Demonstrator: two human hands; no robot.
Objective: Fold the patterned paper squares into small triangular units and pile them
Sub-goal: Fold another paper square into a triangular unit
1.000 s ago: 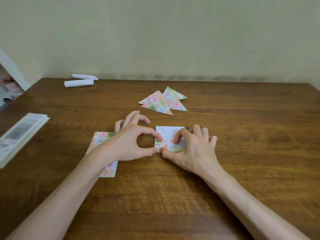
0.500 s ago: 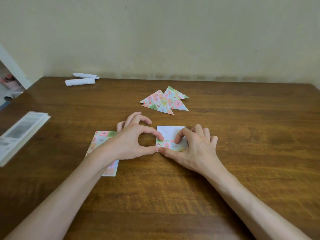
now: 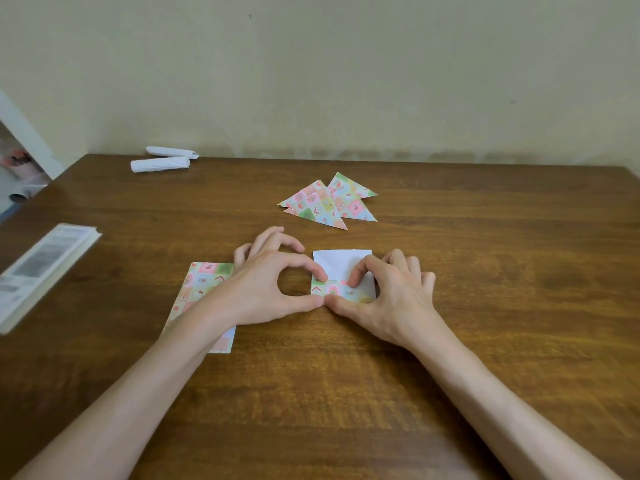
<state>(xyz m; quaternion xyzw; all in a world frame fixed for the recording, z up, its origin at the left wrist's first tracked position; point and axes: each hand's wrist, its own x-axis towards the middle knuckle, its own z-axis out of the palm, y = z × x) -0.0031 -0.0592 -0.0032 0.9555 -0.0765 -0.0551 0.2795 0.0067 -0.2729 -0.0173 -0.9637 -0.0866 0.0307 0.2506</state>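
spare stack [image 3: 202, 292]: patterned squares lying flat, left of the paper square [image 3: 343, 263], partly under the left forearm.
left hand [image 3: 266, 285]: thumb and forefinger curled, pinching the paper square's near left corner.
finished pile [image 3: 329, 202]: overlapping triangular units, beyond the paper square and apart from it.
paper square: on the table [image 3: 485, 271], white side up, near edge turned over as a patterned strip [image 3: 337, 291].
right hand [image 3: 391, 299]: thumb and forefinger pinching the strip's right part.
step: judged an early fold, with the strip being creased.
next move: calls for even pressure along the crease and aligned edges.
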